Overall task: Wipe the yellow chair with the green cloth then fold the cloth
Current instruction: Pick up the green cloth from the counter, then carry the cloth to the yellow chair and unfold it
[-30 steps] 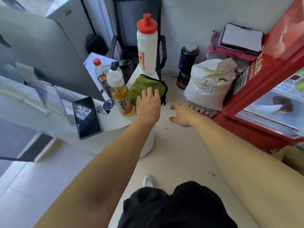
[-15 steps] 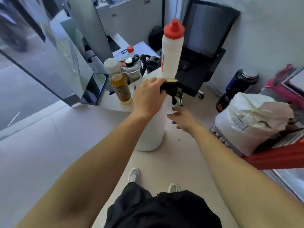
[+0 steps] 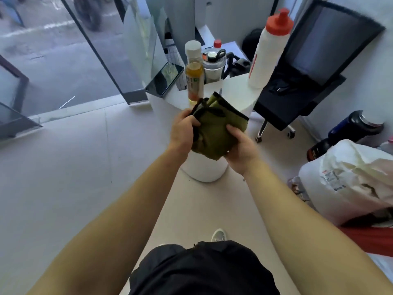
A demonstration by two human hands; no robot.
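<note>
left hand (image 3: 182,129): fingers clenched on green cloth's (image 3: 214,133) bunched left edge | cloth: held in air above white bench (image 3: 238,92), bottles just behind | right hand (image 3: 239,145): fingers grasping cloth's lower right | risk: bunched cloth may slip; yellow chair unseen

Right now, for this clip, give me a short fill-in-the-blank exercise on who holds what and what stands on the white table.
1. The green cloth is held by ____ hands, left hand and right hand.
2. The cloth's edge trim is ____.
3. The tall white bottle on the white table has a ____ cap.

Missing words: both; black; red
</note>
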